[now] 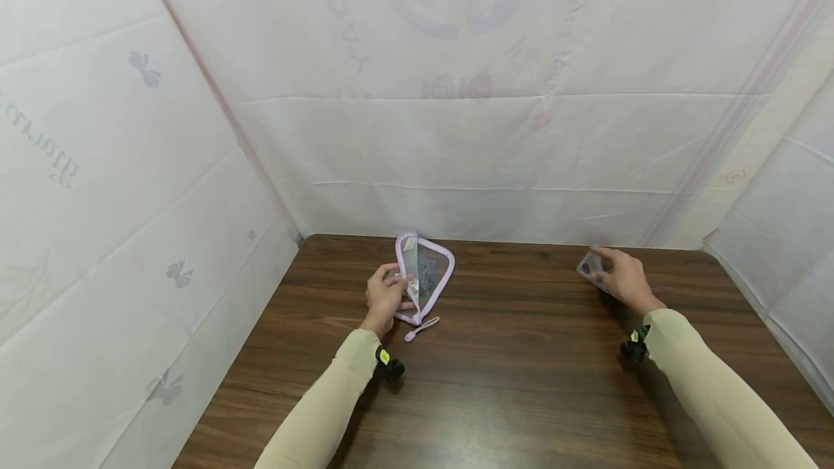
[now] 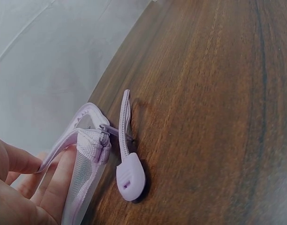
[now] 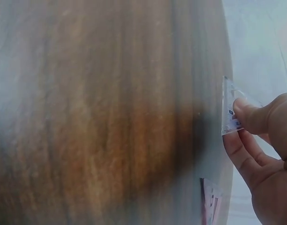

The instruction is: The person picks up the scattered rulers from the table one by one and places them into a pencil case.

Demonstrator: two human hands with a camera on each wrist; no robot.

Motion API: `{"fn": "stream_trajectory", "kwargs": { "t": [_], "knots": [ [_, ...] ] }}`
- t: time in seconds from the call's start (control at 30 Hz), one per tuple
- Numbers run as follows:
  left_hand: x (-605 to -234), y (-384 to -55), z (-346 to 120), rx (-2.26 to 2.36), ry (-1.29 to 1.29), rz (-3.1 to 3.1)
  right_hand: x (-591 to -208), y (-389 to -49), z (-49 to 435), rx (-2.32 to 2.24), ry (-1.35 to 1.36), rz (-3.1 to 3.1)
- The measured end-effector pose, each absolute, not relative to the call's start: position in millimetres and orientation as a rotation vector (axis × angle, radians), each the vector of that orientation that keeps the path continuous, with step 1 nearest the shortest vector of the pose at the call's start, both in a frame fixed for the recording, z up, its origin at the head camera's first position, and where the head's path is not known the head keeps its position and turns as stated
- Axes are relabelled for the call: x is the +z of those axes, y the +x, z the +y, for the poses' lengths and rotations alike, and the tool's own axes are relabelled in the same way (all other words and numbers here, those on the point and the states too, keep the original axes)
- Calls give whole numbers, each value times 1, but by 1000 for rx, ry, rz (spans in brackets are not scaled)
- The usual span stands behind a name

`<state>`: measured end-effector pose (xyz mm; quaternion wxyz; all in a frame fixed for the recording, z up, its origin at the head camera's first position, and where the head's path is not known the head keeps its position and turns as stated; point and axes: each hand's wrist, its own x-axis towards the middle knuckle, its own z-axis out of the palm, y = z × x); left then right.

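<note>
On the left of the table, my left hand [image 1: 384, 295] pinches the lilac-trimmed edge of a see-through zip pouch [image 1: 443, 284], thumb on one side and fingers behind. Its mouth gapes in the left wrist view, where the mesh side and the metal zip slider show. From the slider hangs a lilac pull tab [image 2: 131, 177] on a cord loop. Something grey-blue shows through the pouch's clear side. Far to the right, my right hand [image 1: 624, 279] holds a clear plastic set square [image 3: 230, 112] with small dark print, between thumb and fingers.
A brown wood-grain table [image 1: 495, 360] lies beneath both hands. Pale printed sheeting [image 1: 456, 143] rises behind it and at both sides. A flat, pinkish item [image 3: 209, 201] lies near the table's edge by my right hand.
</note>
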<state>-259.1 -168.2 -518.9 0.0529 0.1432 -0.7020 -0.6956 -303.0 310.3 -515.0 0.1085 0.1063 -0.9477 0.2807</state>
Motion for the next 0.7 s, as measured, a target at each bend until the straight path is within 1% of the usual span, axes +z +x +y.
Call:
{"fn": "stream_trajectory", "kwargs": {
  "t": [0.2,0.7],
  "knots": [
    [-519,-260,-169,-2117,431,-2136,-513,-304,309,891,321,-2769],
    [-518,-259,-169,-2111,434,-2143,-506,-305,307,889,333,-2750]
  ]
}}
